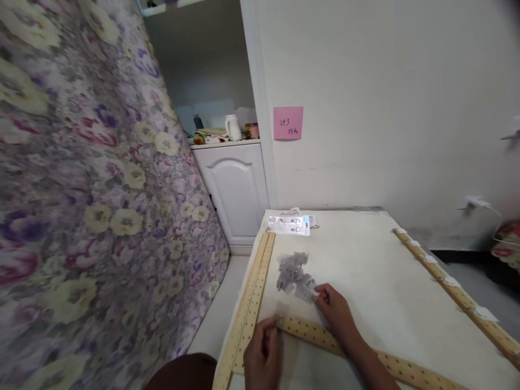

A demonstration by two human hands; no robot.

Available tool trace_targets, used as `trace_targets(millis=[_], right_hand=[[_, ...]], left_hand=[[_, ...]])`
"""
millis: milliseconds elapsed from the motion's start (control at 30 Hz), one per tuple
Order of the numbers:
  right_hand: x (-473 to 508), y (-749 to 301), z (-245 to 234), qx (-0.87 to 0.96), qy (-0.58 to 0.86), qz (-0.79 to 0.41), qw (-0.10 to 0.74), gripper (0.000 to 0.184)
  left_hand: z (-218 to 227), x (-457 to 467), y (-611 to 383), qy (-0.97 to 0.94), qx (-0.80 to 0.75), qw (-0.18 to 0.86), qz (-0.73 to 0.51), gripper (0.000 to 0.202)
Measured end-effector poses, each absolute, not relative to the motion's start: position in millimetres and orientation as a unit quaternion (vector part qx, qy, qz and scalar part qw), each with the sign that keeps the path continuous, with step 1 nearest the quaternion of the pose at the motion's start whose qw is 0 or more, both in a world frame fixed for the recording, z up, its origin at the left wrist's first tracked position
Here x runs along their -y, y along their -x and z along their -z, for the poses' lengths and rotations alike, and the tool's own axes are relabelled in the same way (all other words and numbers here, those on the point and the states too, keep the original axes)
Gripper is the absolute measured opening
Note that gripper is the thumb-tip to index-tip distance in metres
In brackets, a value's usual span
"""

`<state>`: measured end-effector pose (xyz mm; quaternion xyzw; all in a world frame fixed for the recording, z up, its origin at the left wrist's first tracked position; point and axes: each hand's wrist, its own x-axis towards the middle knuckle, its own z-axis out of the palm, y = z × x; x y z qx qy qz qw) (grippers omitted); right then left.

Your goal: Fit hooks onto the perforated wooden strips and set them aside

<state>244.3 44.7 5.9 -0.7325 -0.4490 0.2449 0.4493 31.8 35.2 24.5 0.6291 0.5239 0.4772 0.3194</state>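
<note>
My left hand (262, 352) is curled with fingers pinched at the corner where two perforated wooden strips meet; what the fingers hold is too small to make out. My right hand (335, 311) reaches over the near wooden strip (320, 333) and pinches the edge of a pile of small clear plastic bags (293, 273) lying on white fabric (365, 271). A second wooden strip (254, 292) runs along the fabric's left edge.
A third wooden strip (450, 284) with white clips lines the right edge. A clear blister packet (289, 224) lies at the far left corner. Floral curtain (89, 189) hangs left. A white cabinet (235, 189) and a pink note (288, 123) on the wall stand behind.
</note>
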Motion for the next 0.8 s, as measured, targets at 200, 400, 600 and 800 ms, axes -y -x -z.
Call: trace_targets(millis=[200, 400, 600, 800], right_hand=[[-51, -240, -12, 0.462, 0.726, -0.245, 0.446, 0.01], [-29, -226, -29, 0.494, 0.679, -0.164, 0.518, 0.011], [8, -186, -18, 0.626, 0.572, -0.073, 0.525, 0.015], [17, -173, -10, 0.685, 0.524, 0.006, 0.507, 0.015]], left_hand=[[-28, -36, -31, -0.659, -0.492, 0.305, -0.48, 0.031], [-36, -31, -34, -0.693, -0.45, 0.343, -0.447, 0.03], [-47, -24, -38, -0.719, -0.386, 0.418, -0.401, 0.035], [-46, -24, -36, -0.688, -0.404, 0.472, -0.375, 0.04]])
